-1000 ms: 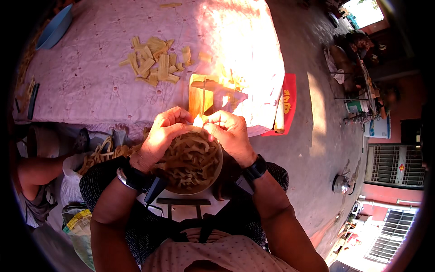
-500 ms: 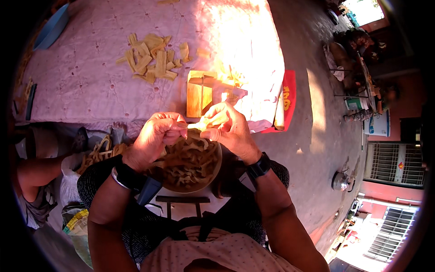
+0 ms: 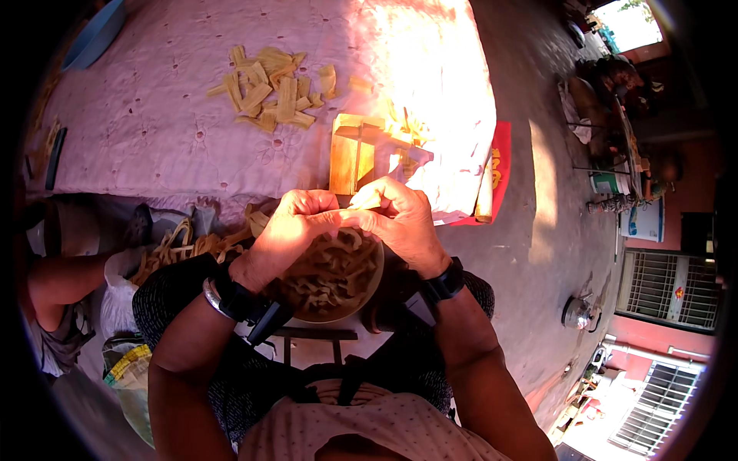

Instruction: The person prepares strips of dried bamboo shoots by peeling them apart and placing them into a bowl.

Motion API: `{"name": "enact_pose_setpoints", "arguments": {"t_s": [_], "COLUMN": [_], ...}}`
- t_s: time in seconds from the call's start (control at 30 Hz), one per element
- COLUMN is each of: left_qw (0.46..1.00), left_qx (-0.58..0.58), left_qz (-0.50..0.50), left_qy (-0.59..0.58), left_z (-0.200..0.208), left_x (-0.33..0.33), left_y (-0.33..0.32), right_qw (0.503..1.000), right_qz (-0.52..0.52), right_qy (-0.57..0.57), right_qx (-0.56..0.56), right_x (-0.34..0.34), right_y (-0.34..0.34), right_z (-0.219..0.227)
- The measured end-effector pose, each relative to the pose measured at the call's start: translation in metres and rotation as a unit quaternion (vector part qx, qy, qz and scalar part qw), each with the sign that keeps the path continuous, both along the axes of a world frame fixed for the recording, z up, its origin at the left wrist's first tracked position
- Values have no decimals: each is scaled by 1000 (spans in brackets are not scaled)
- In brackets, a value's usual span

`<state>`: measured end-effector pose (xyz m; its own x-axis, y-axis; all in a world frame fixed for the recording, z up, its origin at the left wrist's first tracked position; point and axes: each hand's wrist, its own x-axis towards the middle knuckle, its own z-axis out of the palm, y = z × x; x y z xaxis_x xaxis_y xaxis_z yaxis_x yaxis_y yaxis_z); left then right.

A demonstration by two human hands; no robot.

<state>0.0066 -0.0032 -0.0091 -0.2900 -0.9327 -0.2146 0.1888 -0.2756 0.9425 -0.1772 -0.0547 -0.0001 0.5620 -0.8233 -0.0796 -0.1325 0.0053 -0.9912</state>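
Note:
My two hands meet above a round bowl [image 3: 380, 281] of curled, pale brown strips [image 3: 327, 270]. Between the fingertips of my right hand [image 3: 403, 229] a small pale yellow strip [image 3: 366, 197] is pinched, catching the sunlight. My left hand [image 3: 296, 232] is closed too, its thumb and fingertips pressed against the same strip beside the right thumb; its grip is partly hidden. Just beyond the hands, at the table's near edge, lies a wooden block [image 3: 344, 163] with a thin crosspiece over it. Flat yellowish pieces [image 3: 286, 98] are heaped farther back on the table.
A pink quilted cloth [image 3: 165, 115] covers the table, with strong sun on its right side. A blue basin [image 3: 95, 37] stands far left. Beside my left knee a white sack [image 3: 121, 288] holds more strips. Another person's leg [image 3: 71, 286] shows at the left.
My hands have drawn together, the left moving right until its fingertips meet the right ones. The strip that stretched between them is now mostly covered. The view has shifted slightly.

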Motion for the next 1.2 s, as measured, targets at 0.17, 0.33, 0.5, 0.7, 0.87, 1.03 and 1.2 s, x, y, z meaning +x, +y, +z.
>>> {"name": "enact_pose_setpoints", "arguments": {"t_s": [0.17, 0.33, 0.5, 0.7, 0.87, 1.03, 1.2], "left_qw": [999, 996, 994, 997, 997, 993, 986], "left_qx": [53, 44, -55, 19, 26, -21, 0], "left_qz": [1, 31, 80, 75, 78, 104, 144], "left_qy": [0, -67, -56, 7, -2, -56, -84], "left_z": [9, 5, -8, 20, 31, 24, 12], "left_x": [2, 9, 7, 9, 17, 18, 27], "left_y": [-2, -2, 3, 3, 2, -6, -37], "right_qw": [999, 999, 992, 998, 998, 996, 981], "right_qz": [39, 12, 16, 2, -24, -47, -133], "right_qy": [-10, -19, 25, -16, -56, -63, -98], "right_qx": [-10, -38, -119, -68, 6, 51, 106], "right_x": [-8, 0, 6, 1, -7, -12, -10], "right_y": [-2, 1, 1, 2, 2, -9, -33], "right_z": [-3, -1, 4, 3, 10, 11, -3]}}
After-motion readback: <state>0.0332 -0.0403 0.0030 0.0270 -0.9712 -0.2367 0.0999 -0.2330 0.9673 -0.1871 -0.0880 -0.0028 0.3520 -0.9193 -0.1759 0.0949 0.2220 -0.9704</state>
